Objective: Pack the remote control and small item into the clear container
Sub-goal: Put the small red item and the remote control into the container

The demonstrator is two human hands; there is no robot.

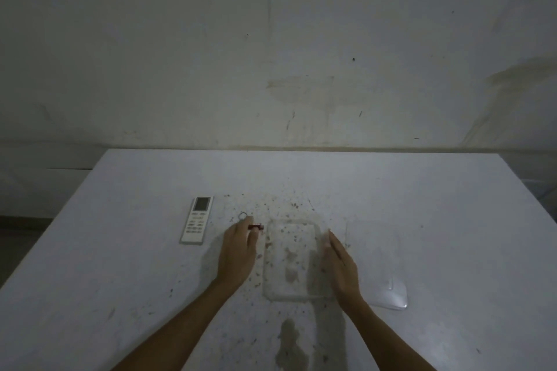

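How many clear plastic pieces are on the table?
2. The clear container sits between the hands, with the right hand against its right side. The clear lid lies flat further right. Nothing seems to be hiding another.

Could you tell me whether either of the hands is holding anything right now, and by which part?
The left hand pinches the small red item at its near end, its ring free. The right hand holds nothing.

Dim, grainy wide-angle view, darkened bowed corners, soft glare bottom right.
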